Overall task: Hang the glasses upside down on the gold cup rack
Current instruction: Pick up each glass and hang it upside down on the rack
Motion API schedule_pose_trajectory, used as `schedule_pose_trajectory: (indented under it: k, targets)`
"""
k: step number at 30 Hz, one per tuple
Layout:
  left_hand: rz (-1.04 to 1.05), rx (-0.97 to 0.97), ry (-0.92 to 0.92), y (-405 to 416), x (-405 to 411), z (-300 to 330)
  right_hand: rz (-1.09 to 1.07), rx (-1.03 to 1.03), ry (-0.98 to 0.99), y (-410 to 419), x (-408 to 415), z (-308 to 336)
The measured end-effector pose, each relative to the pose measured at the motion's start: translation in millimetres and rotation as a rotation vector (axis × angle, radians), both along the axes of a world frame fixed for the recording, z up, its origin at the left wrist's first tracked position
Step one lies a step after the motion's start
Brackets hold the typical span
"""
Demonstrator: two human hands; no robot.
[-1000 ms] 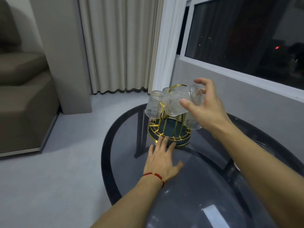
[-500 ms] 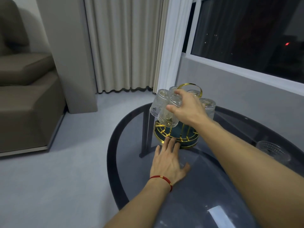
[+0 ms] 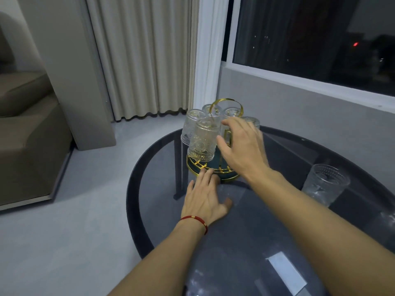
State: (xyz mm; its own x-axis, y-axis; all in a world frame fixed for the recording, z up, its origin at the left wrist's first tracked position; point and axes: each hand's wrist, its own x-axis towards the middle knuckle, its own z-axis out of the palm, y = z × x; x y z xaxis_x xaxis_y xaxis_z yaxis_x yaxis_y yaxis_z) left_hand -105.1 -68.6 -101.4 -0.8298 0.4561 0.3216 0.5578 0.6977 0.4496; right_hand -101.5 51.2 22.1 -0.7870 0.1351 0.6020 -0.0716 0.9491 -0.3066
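A dark glass table (image 3: pixel 245 253) stands near a sofa (image 3: pixel 27 133), curtains (image 3: pixel 145 60) and window (image 3: pixel 310 35).

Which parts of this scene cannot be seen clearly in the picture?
- Head view: right side of the gold cup rack, hidden by the right hand.
- Far glasses, partly hidden behind nearer ones.
- Object at the right edge, cut off.
- Upright glass, blurred.

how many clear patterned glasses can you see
6. Five hang upside down on the gold wire cup rack: front, left, back, back right, right. One stands upright on the dark glass table at right. The right hand may hide more.
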Motion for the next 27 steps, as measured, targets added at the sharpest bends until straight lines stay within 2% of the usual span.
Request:
schedule_pose_trajectory:
  k: [3,7,9,13,15,22,27]
  targets:
    - [-0.008,-0.037,-0.005,1,1,-1,-0.114,-0.138,0.108,40,53,-14]
    - [-0.036,-0.036,-0.01,4,5,3,-0.389,-0.273,0.194,107,123,-45]
    - [-0.046,-0.023,0.002,5,8,6,-0.447,-0.382,0.124,133,142,-57]
    - [-0.06,0.051,0.05,14,15,14,-0.448,-0.743,-0.08,154,143,-72]
    - [-0.093,0.092,0.027,24,22,19,-0.44,-0.834,-0.127,156,137,-81]
    - [-0.203,0.168,-0.031,39,37,22,-0.498,-0.803,-0.13,161,122,-93]
    - [-0.268,0.14,-0.085,43,41,20,-0.307,-0.622,-0.196,140,130,-86]
